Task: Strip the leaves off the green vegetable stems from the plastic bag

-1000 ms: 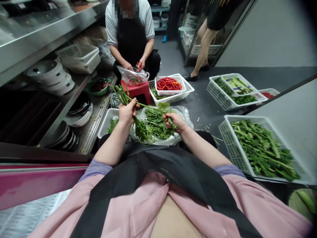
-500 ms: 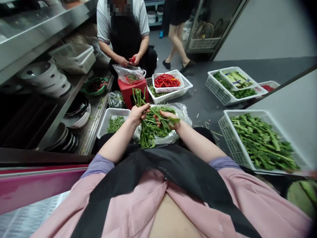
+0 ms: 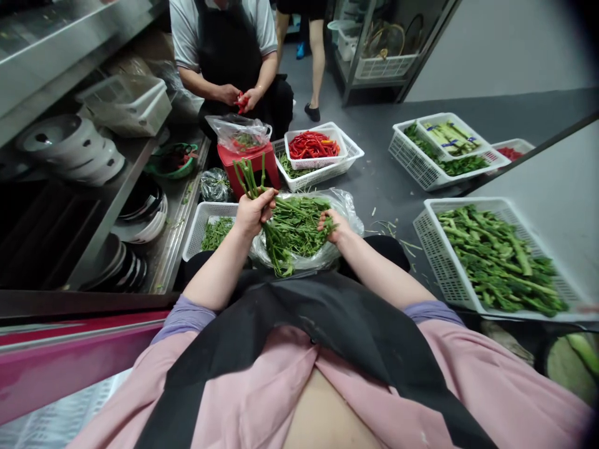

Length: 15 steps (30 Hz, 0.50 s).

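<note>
Fingers of the left hand [image 3: 253,213] were closed around green stems [image 3: 249,179]; the right hand [image 3: 337,227], curled around leaves [image 3: 329,224], had been drawn aside, so the leaves appeared detached.

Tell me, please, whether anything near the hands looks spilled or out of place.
Yes: loose stalk scraps lie scattered on the floor, between the clear plastic bag and the near white basket at right. Most greens nearby are bagged or basketed, so these look spilled.

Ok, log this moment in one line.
left hand: holding stems; right hand: holding leaves; below: greens in plastic bag; ahead: red peppers in white basket
</note>
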Motion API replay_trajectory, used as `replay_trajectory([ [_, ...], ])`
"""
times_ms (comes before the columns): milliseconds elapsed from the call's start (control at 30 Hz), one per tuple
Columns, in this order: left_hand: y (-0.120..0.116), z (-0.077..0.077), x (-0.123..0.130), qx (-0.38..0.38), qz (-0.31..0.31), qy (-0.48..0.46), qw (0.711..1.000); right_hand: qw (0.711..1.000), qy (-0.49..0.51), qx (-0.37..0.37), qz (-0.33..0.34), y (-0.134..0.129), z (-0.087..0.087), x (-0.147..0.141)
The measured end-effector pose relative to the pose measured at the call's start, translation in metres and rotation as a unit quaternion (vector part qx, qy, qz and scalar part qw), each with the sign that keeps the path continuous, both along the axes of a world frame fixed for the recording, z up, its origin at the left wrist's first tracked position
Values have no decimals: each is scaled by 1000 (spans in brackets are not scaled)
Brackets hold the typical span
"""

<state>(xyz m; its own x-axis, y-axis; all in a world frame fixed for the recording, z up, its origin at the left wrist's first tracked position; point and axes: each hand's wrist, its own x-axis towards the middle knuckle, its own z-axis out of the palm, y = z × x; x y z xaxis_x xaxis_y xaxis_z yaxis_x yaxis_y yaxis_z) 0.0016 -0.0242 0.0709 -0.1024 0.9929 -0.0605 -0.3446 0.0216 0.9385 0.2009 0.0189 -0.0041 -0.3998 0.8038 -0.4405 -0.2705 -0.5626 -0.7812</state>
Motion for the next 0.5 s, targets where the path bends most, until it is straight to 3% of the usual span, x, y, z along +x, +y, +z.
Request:
replay_trajectory([
  [100,2,-6,3,-68,-100,11,993,996,54,-47,50,-2,7,-6],
  [233,10,-22,8,-120,-162,-5,980,986,75,5,151,-14,23,-22],
  [367,13,-32,9,-118,-141,-10,983,984,64,15,166,-20,27,-26],
  [500,4,-32,20,-59,-46,42,996,991,49,31,124,-21,21,-27],
])
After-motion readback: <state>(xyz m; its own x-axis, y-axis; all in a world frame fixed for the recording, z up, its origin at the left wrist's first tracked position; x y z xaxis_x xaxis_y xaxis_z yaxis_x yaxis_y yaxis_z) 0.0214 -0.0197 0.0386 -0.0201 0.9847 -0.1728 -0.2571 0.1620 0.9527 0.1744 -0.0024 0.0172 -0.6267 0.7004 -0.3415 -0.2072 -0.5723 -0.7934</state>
